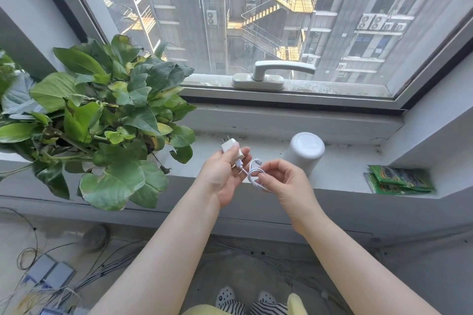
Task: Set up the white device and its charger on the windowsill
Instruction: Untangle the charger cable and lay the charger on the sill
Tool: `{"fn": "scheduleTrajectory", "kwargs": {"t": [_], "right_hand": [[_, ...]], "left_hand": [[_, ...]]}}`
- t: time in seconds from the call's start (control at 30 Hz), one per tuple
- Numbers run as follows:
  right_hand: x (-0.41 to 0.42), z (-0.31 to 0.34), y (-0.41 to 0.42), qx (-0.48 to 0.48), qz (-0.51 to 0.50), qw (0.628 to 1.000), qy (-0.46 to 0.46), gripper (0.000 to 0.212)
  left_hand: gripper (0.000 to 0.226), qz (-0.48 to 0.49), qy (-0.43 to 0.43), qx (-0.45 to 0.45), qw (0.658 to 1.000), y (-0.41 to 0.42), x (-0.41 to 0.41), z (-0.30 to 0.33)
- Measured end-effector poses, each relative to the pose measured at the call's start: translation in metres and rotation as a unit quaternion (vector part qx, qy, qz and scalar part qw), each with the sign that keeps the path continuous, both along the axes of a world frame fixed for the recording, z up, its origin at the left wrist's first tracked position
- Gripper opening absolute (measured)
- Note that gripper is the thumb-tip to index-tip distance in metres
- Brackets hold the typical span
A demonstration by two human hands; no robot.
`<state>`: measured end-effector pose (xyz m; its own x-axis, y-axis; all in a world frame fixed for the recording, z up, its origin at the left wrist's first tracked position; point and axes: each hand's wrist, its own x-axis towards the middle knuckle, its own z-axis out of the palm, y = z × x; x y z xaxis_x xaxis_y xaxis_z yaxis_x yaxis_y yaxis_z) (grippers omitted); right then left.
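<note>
A white cylindrical device (305, 152) stands upright on the grey windowsill (345, 176), just beyond my hands. My left hand (225, 176) grips a white charger plug (233, 151), its prongs pointing up and left. A thin white cable (256, 172) runs from the plug in a loop to my right hand (284, 181), whose fingers pinch the coiled part. The cable's free connector end sticks up between my two hands. Both hands hover over the sill's front edge, left of the device.
A leafy green potted plant (102, 120) fills the sill's left side. Green packets (399, 181) lie at the sill's right end. The closed window with its white handle (276, 74) is behind. Cables and grey boxes (51, 273) litter the floor below.
</note>
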<state>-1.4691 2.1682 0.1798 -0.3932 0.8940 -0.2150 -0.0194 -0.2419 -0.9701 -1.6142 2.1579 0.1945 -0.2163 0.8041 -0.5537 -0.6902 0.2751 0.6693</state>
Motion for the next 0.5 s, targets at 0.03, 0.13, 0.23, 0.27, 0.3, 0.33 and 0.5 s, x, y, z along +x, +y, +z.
{"fn": "scheduleTrajectory", "kwargs": {"t": [0.03, 0.13, 0.23, 0.27, 0.3, 0.33, 0.5], "right_hand": [[0.0, 0.0, 0.001, -0.003, -0.001, 1.0, 0.002, 0.007], [-0.001, 0.004, 0.002, -0.003, -0.004, 1.0, 0.007, 0.011], [-0.001, 0.006, 0.004, 0.036, 0.015, 0.999, -0.028, 0.024], [-0.001, 0.006, 0.004, 0.059, 0.025, 0.996, -0.054, 0.028], [0.0, 0.007, 0.005, 0.081, 0.035, 0.993, -0.082, 0.031], [0.0, 0.007, 0.004, 0.1, 0.043, 0.988, -0.108, 0.032], [-0.001, 0.011, 0.005, 0.15, 0.017, 0.979, -0.139, 0.027]], "left_hand": [[0.002, -0.016, 0.015, 0.006, 1.0, -0.001, 0.001, 0.002], [0.02, -0.041, 0.059, 0.023, 0.997, -0.003, 0.002, 0.005], [0.032, -0.022, 0.064, 0.033, 0.997, -0.002, 0.004, 0.005], [0.034, -0.012, 0.061, 0.036, 0.997, -0.001, 0.003, 0.004], [0.035, 0.0, 0.054, 0.038, 0.998, 0.0, 0.002, 0.003], [0.035, 0.011, 0.044, 0.039, 0.998, 0.001, 0.001, 0.002], [0.028, -0.023, 0.057, 0.04, 0.997, -0.001, 0.0, 0.004]]}}
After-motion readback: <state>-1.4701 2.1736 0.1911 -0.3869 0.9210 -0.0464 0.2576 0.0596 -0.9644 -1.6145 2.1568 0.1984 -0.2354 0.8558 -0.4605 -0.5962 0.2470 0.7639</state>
